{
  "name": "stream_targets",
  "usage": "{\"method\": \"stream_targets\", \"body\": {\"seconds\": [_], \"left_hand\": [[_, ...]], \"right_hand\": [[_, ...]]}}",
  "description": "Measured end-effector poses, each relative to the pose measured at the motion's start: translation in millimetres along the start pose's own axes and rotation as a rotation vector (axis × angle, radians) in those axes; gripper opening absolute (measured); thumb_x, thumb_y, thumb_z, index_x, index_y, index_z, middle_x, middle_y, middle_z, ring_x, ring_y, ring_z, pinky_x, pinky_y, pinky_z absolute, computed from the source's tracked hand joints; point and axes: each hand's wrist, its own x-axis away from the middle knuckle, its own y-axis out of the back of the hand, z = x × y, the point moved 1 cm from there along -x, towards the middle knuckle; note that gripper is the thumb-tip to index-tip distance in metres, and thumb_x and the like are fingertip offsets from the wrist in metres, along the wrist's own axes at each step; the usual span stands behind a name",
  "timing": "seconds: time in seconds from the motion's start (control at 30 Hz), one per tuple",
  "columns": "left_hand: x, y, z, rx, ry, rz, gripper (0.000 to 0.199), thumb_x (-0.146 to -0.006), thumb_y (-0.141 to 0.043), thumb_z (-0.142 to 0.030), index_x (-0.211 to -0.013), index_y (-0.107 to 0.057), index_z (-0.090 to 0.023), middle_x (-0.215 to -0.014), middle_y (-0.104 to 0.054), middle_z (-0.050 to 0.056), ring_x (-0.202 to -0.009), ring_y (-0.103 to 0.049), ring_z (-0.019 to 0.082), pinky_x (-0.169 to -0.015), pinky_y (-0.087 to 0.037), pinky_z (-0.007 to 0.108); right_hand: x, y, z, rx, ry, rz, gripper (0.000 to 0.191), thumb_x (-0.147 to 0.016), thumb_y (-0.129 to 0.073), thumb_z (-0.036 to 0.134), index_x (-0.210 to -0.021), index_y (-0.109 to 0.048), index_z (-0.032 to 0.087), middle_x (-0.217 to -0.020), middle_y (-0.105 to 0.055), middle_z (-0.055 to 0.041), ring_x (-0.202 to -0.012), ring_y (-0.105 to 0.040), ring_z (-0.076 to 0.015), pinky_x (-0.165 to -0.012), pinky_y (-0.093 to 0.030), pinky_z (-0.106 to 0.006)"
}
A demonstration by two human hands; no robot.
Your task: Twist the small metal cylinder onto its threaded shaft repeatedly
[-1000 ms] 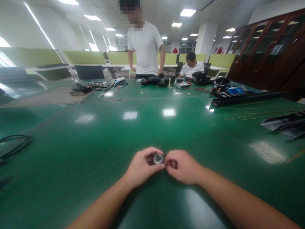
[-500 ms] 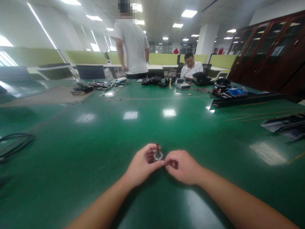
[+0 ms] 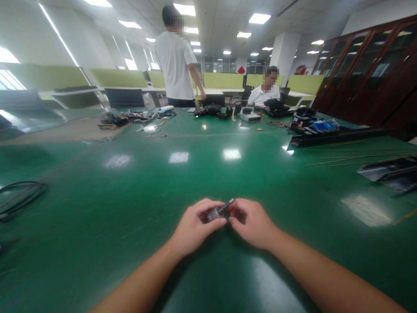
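Metal part (image 3: 214, 214), small and grey, is lying within the left hand (image 3: 194, 225) over a green tabletop (image 3: 182, 182), its thin shaft (image 3: 228, 205) tilting up toward the right hand (image 3: 256, 221). The left fingers and thumb are gripping its body. The right fingers are forming a loose curl, parted from the thumb, just beside the shaft; whether they are touching it is hard to tell. Farther out, a black cable (image 3: 38, 188) is looping at the left edge and thin rods (image 3: 361, 156) are lying at the right. Beyond, one person (image 3: 177, 65) is standing and another person (image 3: 263, 96) is sitting, both wearing white.
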Motion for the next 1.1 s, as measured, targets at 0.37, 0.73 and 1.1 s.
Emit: {"method": "stream_targets", "body": {"seconds": [0.37, 0.73, 1.1], "left_hand": [[1, -4.5, 14, 0.157, 0.087, -0.081, 0.044, -0.075, -0.078, -0.033, -0.112, -0.060, -0.019, -0.103, -0.064, 0.004, -0.094, -0.063, 0.020, -0.085, -0.049, 0.033], [0, -6.5, 12, 0.141, 0.065, -0.057, 0.033, -0.071, -0.079, -0.027, -0.097, -0.063, -0.016, -0.091, -0.065, 0.003, -0.081, -0.061, 0.018, -0.075, -0.048, 0.028], [2, -5.3, 13, 0.086, 0.032, -0.057, 0.031, -0.071, -0.079, -0.027, -0.095, -0.064, -0.016, -0.090, -0.064, 0.004, -0.079, -0.060, 0.017, -0.071, -0.047, 0.028]], "right_hand": [[2, -2, -3, -0.105, -0.115, -0.065, 0.046, -0.073, -0.067, 0.013, -0.116, -0.052, 0.024, -0.095, -0.066, -0.0017, -0.079, -0.063, -0.0168, -0.075, -0.050, -0.030], [0, 0, 3, -0.042, 0.049, -0.008, 0.026, -0.073, -0.066, 0.007, -0.094, -0.065, 0.022, -0.091, -0.064, -0.0013, -0.085, -0.060, -0.0175, -0.075, -0.047, -0.029], [1, -1, 5, -0.071, 0.074, 0.009, 0.024, -0.074, -0.067, 0.007, -0.093, -0.067, 0.021, -0.088, -0.065, -0.0010, -0.080, -0.060, -0.0164, -0.071, -0.047, -0.027]]}}
